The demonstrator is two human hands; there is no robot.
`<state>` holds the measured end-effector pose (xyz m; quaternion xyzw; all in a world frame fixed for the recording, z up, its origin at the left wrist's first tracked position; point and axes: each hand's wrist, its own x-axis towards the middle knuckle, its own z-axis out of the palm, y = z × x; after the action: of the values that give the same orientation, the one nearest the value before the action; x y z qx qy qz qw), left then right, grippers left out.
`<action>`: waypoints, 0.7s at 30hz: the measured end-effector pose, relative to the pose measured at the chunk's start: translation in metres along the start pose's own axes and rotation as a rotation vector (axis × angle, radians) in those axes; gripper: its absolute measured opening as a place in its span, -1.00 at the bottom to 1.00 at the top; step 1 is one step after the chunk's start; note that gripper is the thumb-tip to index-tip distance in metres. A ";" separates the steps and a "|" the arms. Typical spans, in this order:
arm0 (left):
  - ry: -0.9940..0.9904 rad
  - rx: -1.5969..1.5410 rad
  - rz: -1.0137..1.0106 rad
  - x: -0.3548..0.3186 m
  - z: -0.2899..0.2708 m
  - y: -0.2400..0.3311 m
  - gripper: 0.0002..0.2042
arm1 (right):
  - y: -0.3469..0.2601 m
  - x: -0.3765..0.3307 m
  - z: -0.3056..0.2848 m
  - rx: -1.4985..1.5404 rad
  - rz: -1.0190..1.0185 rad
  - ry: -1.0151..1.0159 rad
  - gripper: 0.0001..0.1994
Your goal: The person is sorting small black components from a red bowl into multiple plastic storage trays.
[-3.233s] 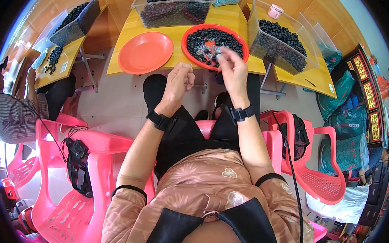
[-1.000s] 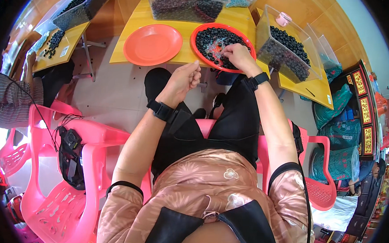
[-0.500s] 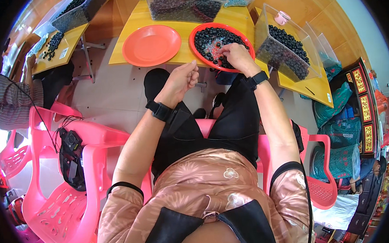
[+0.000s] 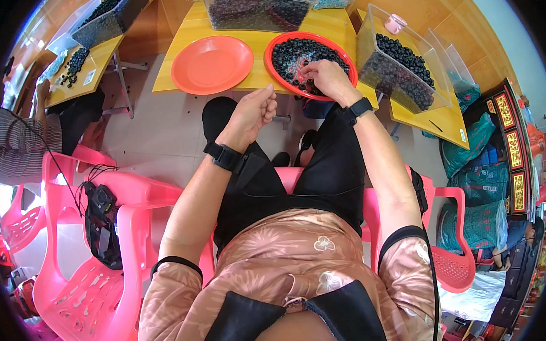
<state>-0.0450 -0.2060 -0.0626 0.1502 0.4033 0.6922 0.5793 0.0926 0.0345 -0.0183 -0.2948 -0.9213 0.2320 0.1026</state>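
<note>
On red plate (image 4: 309, 63) | right hand (image 4: 322, 76) fingers pinched among beads | left hand (image 4: 252, 111) fisted, off table edge

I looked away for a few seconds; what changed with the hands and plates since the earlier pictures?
The right hand came down from above the red plate of dark beads and now rests in them, picking. The left hand dropped slightly, staying loosely closed off the table edge. The empty orange plate and clear bins stayed put.

Plates: two — empty orange plate (image 4: 212, 64) at 11 o'clock, red plate (image 4: 343, 60) of dark beads at 12. Clear bins: three. Pink chairs: three.
</note>
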 end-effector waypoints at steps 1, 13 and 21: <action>-0.002 -0.001 0.001 0.001 -0.001 0.000 -0.72 | 0.005 0.000 -0.001 -0.002 0.000 0.001 -0.76; 0.011 -0.010 -0.005 0.000 0.002 0.001 -0.72 | -0.010 0.009 0.008 -0.112 -0.024 -0.001 -0.79; -0.008 0.011 0.012 0.001 -0.006 0.002 -0.71 | -0.013 0.004 -0.002 -0.272 0.003 0.075 -0.73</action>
<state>-0.0503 -0.2073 -0.0649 0.1588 0.4039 0.6929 0.5758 0.0842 0.0282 -0.0103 -0.3160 -0.9393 0.0939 0.0954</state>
